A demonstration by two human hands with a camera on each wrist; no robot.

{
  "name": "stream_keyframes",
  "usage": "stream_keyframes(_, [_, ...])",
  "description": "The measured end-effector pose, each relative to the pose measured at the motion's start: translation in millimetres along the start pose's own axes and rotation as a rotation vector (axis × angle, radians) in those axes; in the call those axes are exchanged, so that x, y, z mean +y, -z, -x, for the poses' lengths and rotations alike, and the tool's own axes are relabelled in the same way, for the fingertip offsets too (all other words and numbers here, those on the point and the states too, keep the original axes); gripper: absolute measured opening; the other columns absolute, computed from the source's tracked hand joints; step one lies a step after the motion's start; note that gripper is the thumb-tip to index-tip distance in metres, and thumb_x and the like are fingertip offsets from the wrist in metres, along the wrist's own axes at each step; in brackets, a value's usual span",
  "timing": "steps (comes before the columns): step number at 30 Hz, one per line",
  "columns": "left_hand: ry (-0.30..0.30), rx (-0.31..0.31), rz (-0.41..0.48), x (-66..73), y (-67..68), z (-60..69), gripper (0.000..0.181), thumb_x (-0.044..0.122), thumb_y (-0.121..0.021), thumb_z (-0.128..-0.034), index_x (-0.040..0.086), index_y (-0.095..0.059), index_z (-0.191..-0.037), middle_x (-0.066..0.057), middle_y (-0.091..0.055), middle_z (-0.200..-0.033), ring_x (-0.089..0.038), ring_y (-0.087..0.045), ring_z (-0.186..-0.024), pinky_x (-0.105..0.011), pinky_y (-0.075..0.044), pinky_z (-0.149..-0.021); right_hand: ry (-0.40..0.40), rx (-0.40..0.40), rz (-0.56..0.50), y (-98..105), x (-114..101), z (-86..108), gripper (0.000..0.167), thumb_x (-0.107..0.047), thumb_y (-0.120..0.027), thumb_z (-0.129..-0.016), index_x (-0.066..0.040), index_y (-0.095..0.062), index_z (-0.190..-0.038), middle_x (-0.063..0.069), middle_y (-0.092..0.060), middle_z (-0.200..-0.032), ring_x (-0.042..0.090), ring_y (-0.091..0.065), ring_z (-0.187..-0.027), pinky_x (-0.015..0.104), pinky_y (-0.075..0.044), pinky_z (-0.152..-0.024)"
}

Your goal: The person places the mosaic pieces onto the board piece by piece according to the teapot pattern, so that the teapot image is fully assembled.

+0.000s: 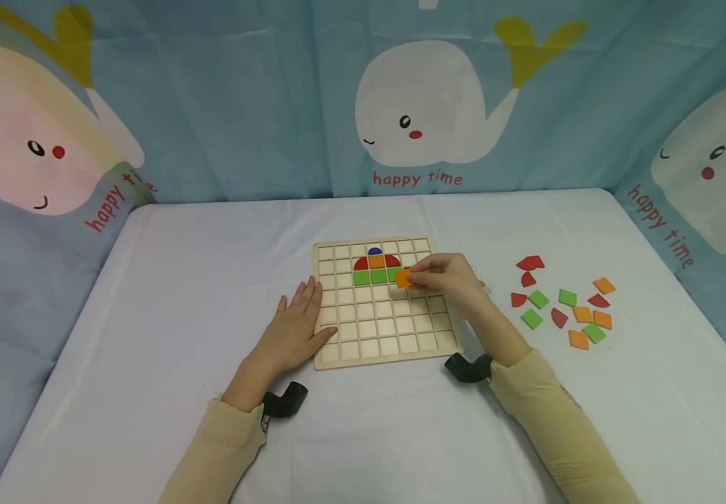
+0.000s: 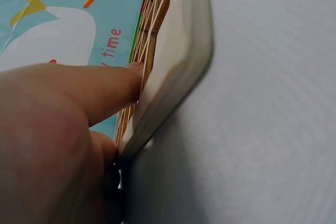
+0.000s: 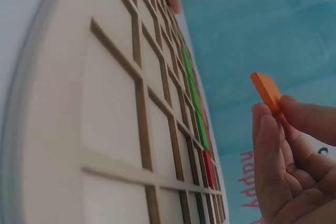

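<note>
Nearest were the left sleeve (image 1: 218, 448) and the right sleeve (image 1: 552, 413), above the white table (image 1: 350, 455). The left hand (image 1: 290, 332) was relaxed, with its fingers straight; it gripped nothing and rested at the left edge of the board (image 1: 388, 327), the thumb lying over this edge. The near rows of the board were bare.

To the right, loose on the table, lay 4 green pieces (image 1: 531, 318), 4 orange pieces (image 1: 579, 339) and several red pieces (image 1: 559, 318); some overlapped, so I could not count the red ones surely.

The right hand (image 1: 454, 276) pinched 1 orange tile (image 1: 403, 278) between thumb and fingers, in the air over the board, near the right end of 3 green tiles (image 1: 378, 276) set in 1 row. Behind this row sat 1 orange square (image 1: 377, 261) between 2 red corners (image 1: 360, 264), and farther 1 blue dome (image 1: 375, 250).

So, in my judgement, the work was only partly done: 1 small figure was already laid, while the held tile and the loose ones were not yet placed. Farthest hung the whale curtain (image 1: 262, 105).
</note>
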State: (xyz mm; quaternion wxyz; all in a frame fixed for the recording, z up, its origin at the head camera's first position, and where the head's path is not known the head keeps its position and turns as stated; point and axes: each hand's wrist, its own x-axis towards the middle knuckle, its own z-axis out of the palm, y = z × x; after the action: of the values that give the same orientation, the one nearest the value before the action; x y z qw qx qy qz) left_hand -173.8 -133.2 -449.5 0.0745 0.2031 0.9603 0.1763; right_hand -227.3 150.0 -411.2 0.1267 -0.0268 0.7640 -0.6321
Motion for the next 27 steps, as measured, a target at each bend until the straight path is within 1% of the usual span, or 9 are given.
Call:
stream_keyframes(5, [0.006,-0.006,0.002,1.1,-0.1,-0.4,0.079,0.040,-0.051,-0.0956,-0.009,-0.014,-0.146,-0.022,-0.008,-0.154,-0.036,-0.008,-0.142,-0.058,-0.009,-0.110,-0.012,-0.017,-0.017,-8,0,-3.1,0.015,0.003,-0.065,-0.086,0.013,-0.061,-0.096,0.010,-0.068,-0.086,0.015,-0.068,-0.074,0.033,-0.055,-0.072])
stream_keyframes(11, [0.013,-0.010,0.010,1.7,-0.2,-0.7,0.080,0.039,-0.052,-0.0951,-0.009,-0.013,-0.146,-0.022,-0.008,-0.154,-0.036,-0.007,-0.142,-0.058,-0.009,-0.110,-0.008,-0.037,0.008,-18,2,-7.2,0.015,0.002,-0.066,-0.085,0.013,-0.062,-0.094,0.011,-0.068,-0.085,0.013,-0.066,-0.073,0.028,-0.055,-0.069])
stream_keyframes(14, [0.014,-0.010,0.014,2.1,0.0,-0.8,0.080,0.039,-0.052,-0.0949,-0.009,-0.013,-0.146,-0.022,-0.008,-0.154,-0.036,-0.007,-0.142,-0.058,-0.009,-0.110,-0.022,-0.045,0.006,-22,4,-9.7,0.014,0.001,-0.066,-0.085,0.012,-0.063,-0.094,0.012,-0.069,-0.087,0.014,-0.066,-0.073,0.027,-0.055,-0.069])
stream_keyframes(18, [0.014,-0.011,0.015,2.0,0.5,-1.2,0.080,0.039,-0.053,-0.0948,-0.009,-0.014,-0.146,-0.022,-0.008,-0.154,-0.036,-0.008,-0.142,-0.058,-0.009,-0.110,-0.064,-0.035,0.008,-27,5,-12.0,0.012,-0.001,-0.067,-0.085,0.008,-0.064,-0.092,0.011,-0.069,-0.086,0.015,-0.066,-0.073,0.026,-0.055,-0.069])
stream_keyframes(27, [0.014,-0.016,0.012,1.1,0.6,-1.3,0.081,0.039,-0.052,-0.0948,-0.009,-0.013,-0.147,-0.021,-0.006,-0.155,-0.036,-0.007,-0.142,-0.058,-0.008,-0.110,-0.058,-0.013,-0.010,-39,7,-17.4,0.013,0.002,-0.066,-0.084,0.012,-0.063,-0.093,0.015,-0.068,-0.088,0.013,-0.067,-0.071,0.026,-0.055,-0.067])
